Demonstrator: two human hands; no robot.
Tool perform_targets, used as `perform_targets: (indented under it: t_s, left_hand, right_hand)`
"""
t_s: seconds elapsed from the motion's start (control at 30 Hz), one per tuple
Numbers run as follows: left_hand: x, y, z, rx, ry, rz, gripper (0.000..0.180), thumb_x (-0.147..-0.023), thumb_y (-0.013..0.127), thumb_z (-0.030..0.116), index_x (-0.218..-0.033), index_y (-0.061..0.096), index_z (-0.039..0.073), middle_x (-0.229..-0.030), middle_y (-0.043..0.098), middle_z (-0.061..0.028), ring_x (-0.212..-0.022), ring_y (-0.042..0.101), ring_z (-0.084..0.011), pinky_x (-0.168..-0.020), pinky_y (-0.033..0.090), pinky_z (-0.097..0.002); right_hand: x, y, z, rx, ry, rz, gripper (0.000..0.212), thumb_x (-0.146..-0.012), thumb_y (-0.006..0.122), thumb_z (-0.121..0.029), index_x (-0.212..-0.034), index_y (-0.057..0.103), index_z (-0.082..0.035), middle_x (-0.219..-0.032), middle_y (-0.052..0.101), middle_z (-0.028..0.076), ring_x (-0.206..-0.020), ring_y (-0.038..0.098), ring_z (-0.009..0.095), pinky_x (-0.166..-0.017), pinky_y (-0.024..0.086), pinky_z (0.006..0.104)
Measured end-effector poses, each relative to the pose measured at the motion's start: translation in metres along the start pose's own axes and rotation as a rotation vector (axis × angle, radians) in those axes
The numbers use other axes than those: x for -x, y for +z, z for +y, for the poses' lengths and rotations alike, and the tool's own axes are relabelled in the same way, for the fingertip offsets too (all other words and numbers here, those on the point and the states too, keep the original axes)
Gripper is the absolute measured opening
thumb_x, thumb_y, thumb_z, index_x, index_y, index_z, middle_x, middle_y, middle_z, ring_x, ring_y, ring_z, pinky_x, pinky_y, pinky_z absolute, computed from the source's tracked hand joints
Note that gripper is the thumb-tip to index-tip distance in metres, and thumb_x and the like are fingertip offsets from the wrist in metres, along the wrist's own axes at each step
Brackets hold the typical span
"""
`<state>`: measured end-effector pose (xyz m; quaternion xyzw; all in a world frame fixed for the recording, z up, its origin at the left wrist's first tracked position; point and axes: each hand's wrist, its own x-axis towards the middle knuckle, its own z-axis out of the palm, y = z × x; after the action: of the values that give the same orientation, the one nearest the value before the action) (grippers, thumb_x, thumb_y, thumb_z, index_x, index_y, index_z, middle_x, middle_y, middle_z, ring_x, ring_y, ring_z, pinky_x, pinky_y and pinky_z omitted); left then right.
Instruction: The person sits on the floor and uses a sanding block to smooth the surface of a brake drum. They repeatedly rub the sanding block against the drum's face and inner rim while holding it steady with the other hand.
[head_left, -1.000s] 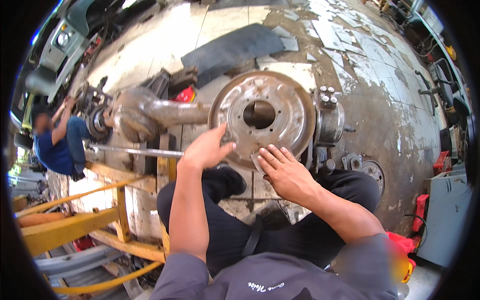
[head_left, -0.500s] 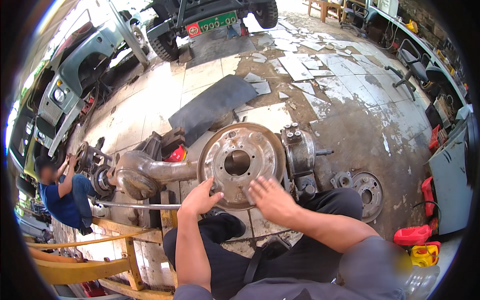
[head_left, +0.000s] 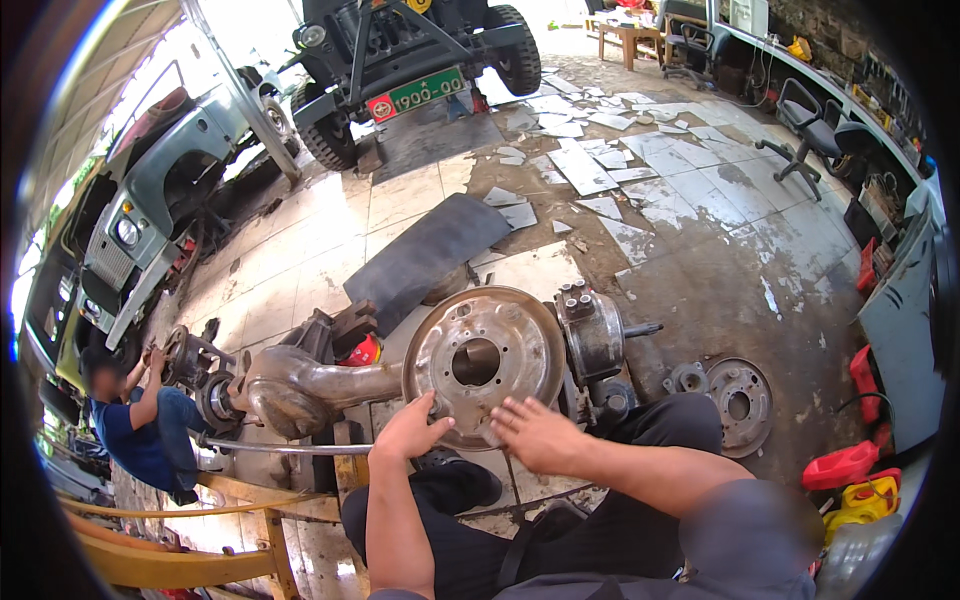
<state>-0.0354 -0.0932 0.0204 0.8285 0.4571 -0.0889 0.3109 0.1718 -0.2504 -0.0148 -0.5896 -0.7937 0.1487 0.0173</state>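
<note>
Two Hands at a Round Metal Plate

The right hand (head_left: pixel 540 440), fingers extended and slightly parted, is at the plate's lower edge; whether they pinch anything, I cannot tell. The left hand (head_left: pixel 407 428) spreads its thumb from its fingers at the lower left. Probably this is surface rubbing, calling for light, even pressure. The plate (head_left: pixel 512 374), brown-stained, rimmed and centre-holed, sits at the axle housing's (head_left: pixel 300 390) right end.
</note>
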Motion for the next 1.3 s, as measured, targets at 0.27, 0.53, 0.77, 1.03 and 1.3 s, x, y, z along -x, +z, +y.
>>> perform_targets:
  t_s: [0.27,0.53,0.77,1.03,1.3]
  left_hand:
    - [-0.004,0.004,-0.006,0.001,0.016,-0.001,0.081,-0.093,0.069,0.043,-0.153,0.038,-0.003,-0.152,0.047,-0.0252,-0.142,0.047,-0.0338,-0.117,0.037,-0.0391]
    - [-0.002,0.0,0.0,0.002,0.028,-0.002,0.077,-0.094,0.068,0.038,-0.15,0.039,-0.005,-0.15,0.048,-0.0278,-0.139,0.047,-0.0378,-0.116,0.038,-0.0399]
    - [-0.006,0.006,-0.01,0.004,0.026,0.007,0.08,-0.094,0.068,0.042,-0.153,0.038,-0.003,-0.151,0.048,-0.0256,-0.141,0.046,-0.0348,-0.117,0.037,-0.0391]
    - [-0.005,0.004,-0.005,0.015,0.008,-0.003,0.08,-0.094,0.068,0.042,-0.152,0.038,-0.003,-0.151,0.049,-0.0248,-0.141,0.047,-0.0346,-0.117,0.037,-0.0395]
    - [-0.005,0.005,-0.004,0.024,0.035,0.011,0.077,-0.094,0.068,0.038,-0.151,0.039,-0.004,-0.15,0.048,-0.0259,-0.14,0.046,-0.0375,-0.116,0.038,-0.0403]
  right_hand:
    - [0.003,0.008,-0.006,0.003,-0.063,-0.029,0.057,-0.105,0.043,-0.032,-0.152,0.042,-0.001,-0.162,0.036,0.017,-0.152,0.029,0.037,-0.123,0.023,0.0518]
    - [0.002,0.007,-0.005,0.087,-0.041,0.011,0.055,-0.102,0.044,-0.026,-0.151,0.043,0.0,-0.161,0.037,0.018,-0.151,0.031,0.036,-0.123,0.024,0.0505]
    - [-0.003,0.008,0.009,0.152,0.06,0.086,0.055,-0.104,0.043,-0.03,-0.151,0.044,-0.001,-0.162,0.036,0.017,-0.151,0.031,0.035,-0.123,0.023,0.0511]
    - [-0.005,0.01,0.009,0.123,0.033,0.06,0.057,-0.103,0.043,-0.032,-0.151,0.043,0.0,-0.161,0.038,0.018,-0.151,0.031,0.036,-0.123,0.024,0.0514]
    - [-0.004,0.003,0.006,0.022,0.004,0.015,0.055,-0.104,0.044,-0.032,-0.15,0.045,-0.003,-0.161,0.037,0.016,-0.152,0.031,0.032,-0.124,0.023,0.0501]
